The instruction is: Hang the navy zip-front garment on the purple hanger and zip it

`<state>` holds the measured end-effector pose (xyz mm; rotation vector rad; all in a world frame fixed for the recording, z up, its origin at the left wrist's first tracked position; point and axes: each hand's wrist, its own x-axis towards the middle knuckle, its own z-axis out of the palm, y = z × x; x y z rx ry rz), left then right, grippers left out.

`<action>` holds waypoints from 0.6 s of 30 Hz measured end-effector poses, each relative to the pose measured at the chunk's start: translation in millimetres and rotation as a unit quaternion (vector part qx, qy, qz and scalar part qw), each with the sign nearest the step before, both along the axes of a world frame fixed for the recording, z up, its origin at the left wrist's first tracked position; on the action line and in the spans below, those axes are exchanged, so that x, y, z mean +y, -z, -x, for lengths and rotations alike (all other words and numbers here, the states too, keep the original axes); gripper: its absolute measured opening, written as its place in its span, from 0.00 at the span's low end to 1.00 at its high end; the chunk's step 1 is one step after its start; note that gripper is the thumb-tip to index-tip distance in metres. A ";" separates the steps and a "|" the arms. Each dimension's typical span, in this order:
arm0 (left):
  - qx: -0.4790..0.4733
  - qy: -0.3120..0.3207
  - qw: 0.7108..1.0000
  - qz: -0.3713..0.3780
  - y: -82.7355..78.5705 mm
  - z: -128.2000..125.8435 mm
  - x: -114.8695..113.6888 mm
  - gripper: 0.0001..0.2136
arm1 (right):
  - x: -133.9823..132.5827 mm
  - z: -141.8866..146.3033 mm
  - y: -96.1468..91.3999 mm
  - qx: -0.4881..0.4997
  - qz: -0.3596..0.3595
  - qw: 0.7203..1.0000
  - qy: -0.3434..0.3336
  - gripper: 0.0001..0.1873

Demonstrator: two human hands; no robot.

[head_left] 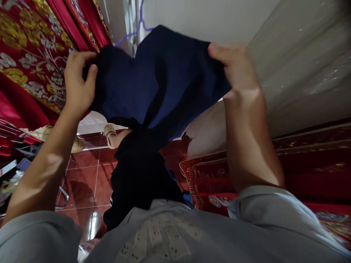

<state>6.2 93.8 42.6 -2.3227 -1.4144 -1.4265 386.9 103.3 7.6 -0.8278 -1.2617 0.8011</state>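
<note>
A dark navy shirt (131, 86) is spread out in front of me. It hangs on a purple hanger (141, 22), whose lower part is hidden inside the cloth. At the shirt's left edge, my left hand (79, 80) is closed around the fabric, thumb towards me and fingertips partly hidden. My right hand (236, 67) pinches the opposite upper corner and pulls the cloth taut sideways; its fingers behind the fabric are out of sight. Folds run down the middle of the shirt.
Red cloth with gold and silver embroidery (30, 47) hangs at the left. More red embroidered fabric (208, 175) lies at lower right. Pale plastic-like sheeting (307, 62) covers the right side. Below are red floor tiles (82, 182) and my beige clog (110, 135).
</note>
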 end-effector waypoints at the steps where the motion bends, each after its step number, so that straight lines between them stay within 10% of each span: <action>1: 0.011 0.013 0.999 -0.032 -2.8 -3.5 -3.8 0.14 | -6.9 3.4 -6.4 0.028 -0.004 0.999 0.026 0.18; 5: -0.046 0.117 0.989 -0.080 -15.7 -17.8 -21.0 0.14 | -46.5 28.4 -23.7 0.076 -0.039 0.989 0.122 0.21; 8: -0.169 0.185 0.966 0.068 -28.0 -38.2 -38.7 0.11 | -86.1 63.6 -18.5 -0.042 -0.107 0.987 0.116 0.21; 13: -0.369 0.154 0.848 0.347 -34.0 -66.5 -70.7 0.18 | -140.3 124.6 18.6 -0.310 -0.160 0.937 -0.027 0.06; 18: -0.333 0.099 0.844 0.408 -18.0 -41.2 -100.5 0.12 | -137.7 126.4 35.4 -0.298 -0.228 0.912 -0.167 0.14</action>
